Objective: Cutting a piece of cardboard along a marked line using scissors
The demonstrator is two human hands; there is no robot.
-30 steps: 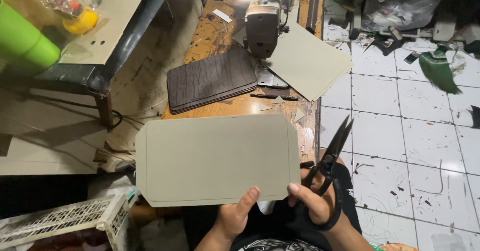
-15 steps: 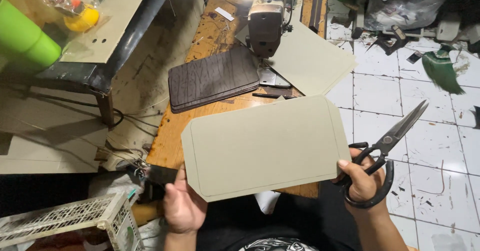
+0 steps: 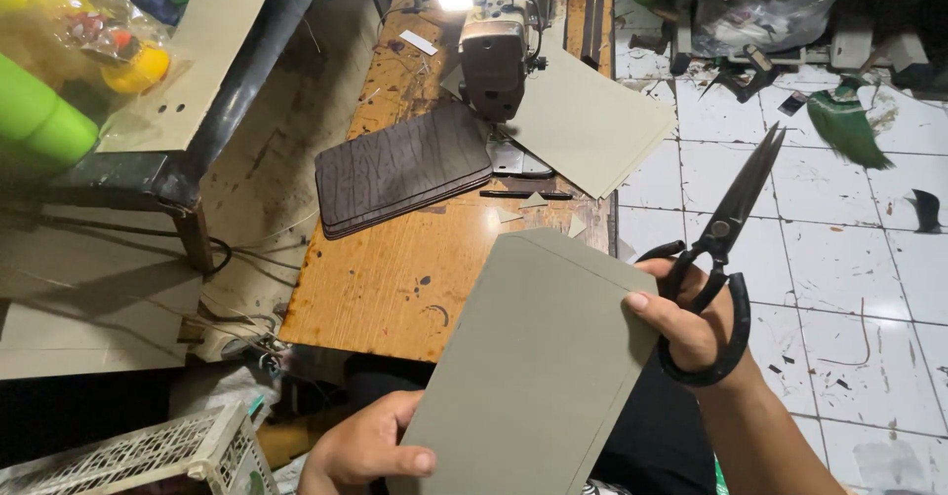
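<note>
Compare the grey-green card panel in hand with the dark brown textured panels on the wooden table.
The grey-green card panel is plain, pale and held tilted by both hands; the dark brown textured panels are grooved, darker and lie flat in a stack on the wooden table. Both are flat, roughly rectangular.

A see-through plastic bag (image 3: 79, 31) sits far up and left of the hands – it holds yellow and red things. A second crinkly clear bag (image 3: 760, 6) lies far above the hands.
</note>
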